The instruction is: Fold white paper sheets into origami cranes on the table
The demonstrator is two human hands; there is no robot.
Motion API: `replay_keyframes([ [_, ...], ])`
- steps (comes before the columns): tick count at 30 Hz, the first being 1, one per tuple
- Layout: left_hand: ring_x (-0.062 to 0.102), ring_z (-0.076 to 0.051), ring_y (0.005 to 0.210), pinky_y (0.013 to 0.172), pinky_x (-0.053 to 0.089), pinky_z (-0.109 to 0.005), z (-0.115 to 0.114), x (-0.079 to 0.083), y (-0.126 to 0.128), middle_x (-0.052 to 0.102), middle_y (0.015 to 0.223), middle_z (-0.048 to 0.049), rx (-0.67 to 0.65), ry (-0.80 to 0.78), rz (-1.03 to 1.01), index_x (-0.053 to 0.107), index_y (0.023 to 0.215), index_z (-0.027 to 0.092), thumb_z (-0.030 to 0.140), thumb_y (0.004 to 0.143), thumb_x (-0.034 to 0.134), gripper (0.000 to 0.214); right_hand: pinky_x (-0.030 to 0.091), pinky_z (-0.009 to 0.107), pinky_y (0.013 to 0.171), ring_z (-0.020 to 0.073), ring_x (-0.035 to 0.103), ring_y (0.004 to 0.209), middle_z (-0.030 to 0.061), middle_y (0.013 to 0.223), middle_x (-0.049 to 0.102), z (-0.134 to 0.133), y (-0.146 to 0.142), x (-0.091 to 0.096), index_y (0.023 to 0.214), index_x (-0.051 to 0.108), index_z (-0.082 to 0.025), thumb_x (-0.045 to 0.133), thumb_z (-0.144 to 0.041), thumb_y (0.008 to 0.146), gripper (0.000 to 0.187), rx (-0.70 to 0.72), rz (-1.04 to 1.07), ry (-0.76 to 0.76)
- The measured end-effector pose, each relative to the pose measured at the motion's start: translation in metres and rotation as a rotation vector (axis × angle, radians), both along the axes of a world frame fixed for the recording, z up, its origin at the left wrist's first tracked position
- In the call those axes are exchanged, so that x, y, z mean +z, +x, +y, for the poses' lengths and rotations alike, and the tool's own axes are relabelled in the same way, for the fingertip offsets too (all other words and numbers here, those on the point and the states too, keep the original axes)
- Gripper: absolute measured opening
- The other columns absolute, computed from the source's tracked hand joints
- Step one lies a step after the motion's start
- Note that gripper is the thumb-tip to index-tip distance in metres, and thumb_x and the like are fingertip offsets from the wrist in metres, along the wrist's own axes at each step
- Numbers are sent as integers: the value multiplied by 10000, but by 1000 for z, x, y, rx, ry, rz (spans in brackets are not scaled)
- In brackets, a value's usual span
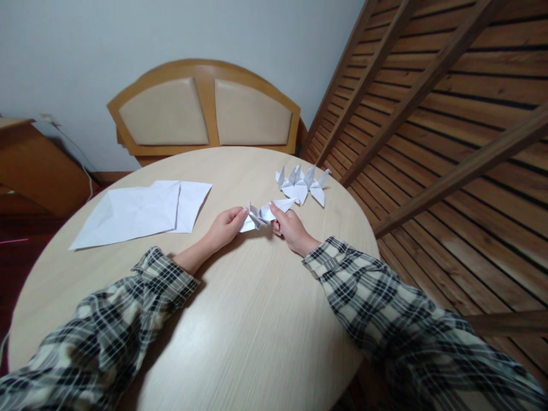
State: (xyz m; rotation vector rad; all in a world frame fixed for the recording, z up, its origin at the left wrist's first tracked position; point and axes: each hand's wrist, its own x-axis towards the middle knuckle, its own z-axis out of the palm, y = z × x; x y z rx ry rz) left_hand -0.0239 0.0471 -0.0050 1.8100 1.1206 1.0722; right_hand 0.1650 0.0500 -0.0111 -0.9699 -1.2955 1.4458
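Between my hands, above the round table, is a white folded paper crane point(256, 217) with its wings spread to either side. My left hand point(229, 224) is closed, pinching the left wing between thumb and fingers. The right wing, pointing up and to the right, is gripped by my right hand point(291, 226), thumb on top. Just beyond my right hand stand several finished-looking white paper cranes point(301, 184), bunched in a row. My fingers hide the outer part of the left wing and some of the right one.
White paper sheets point(137, 211) with crease lines lie overlapping on the left of the pale round table point(240, 319). A wooden headboard point(212, 108) with cream panels stands behind it. On the right a slatted wooden screen point(428, 131) rises close to the table's edge.
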Motion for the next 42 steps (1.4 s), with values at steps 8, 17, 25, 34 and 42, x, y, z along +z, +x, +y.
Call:
replay_keyframes([
  [8,398,-128,501,478,314,-280,-1,2,1,458,543,16,57,-7,-12,562,671,195,419,906,491,333,172,252,405,68,267,381,-72,453,346,0,1,0,594,411,-224,541,-736,812,571,-6,-38,28],
  [17,371,-120,446,432,244,-283,-2,5,-2,452,499,16,-12,-168,-28,600,674,189,488,896,525,380,275,241,397,76,406,408,-31,511,470,0,2,0,629,508,-198,502,-723,840,566,-12,-155,78],
  [25,422,-110,540,517,313,-261,0,7,-5,560,612,-9,-63,-274,-218,645,695,163,447,835,633,317,337,239,462,91,444,490,-35,559,523,3,0,-6,736,601,-192,626,-619,809,433,-3,-71,49],
  [34,501,-125,615,593,363,-267,-1,7,-4,643,706,-46,-101,-400,-353,695,753,131,371,802,682,245,432,274,670,129,548,741,10,877,691,7,-2,-5,840,715,-213,733,-255,710,138,86,173,-121],
  [42,508,-124,619,595,357,-260,-7,9,-1,665,729,-46,-185,-483,-364,716,801,120,339,757,723,224,375,264,627,121,507,678,-11,755,641,5,0,4,780,688,-198,763,-283,693,142,98,250,-169],
])
